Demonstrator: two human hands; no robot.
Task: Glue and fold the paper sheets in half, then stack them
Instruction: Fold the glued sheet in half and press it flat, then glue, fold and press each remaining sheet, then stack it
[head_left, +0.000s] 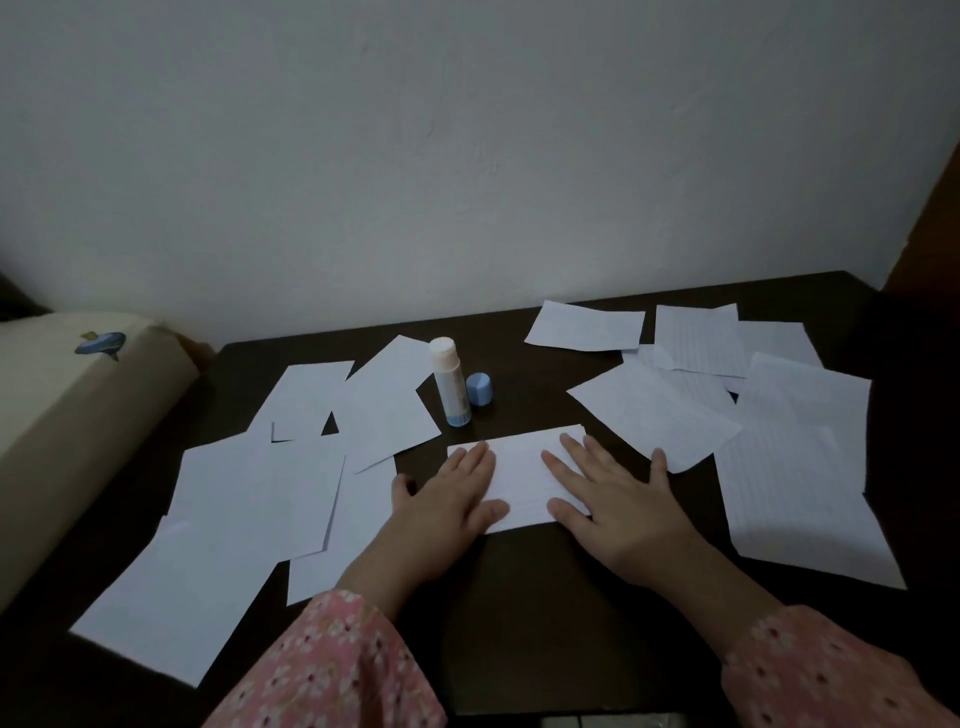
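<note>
A folded white lined sheet (519, 475) lies in the middle of the dark table (545, 597). My left hand (447, 512) presses flat on its left end with straight fingers. My right hand (613, 506) presses flat on its right end, fingers spread. Behind the sheet stands an uncapped glue stick (450, 382), white with a blue base, and its blue cap (479, 389) sits beside it on the right. Several white sheets (249, 499) lie overlapping on the left. Several lined sheets (769, 415) lie spread on the right.
A white wall (467, 156) rises right behind the table's far edge. A cream cushion-like object (67, 415) with a small blue motif lies off the table's left side. Brown wood (930, 234) shows at the far right. Pink floral sleeves cover both forearms.
</note>
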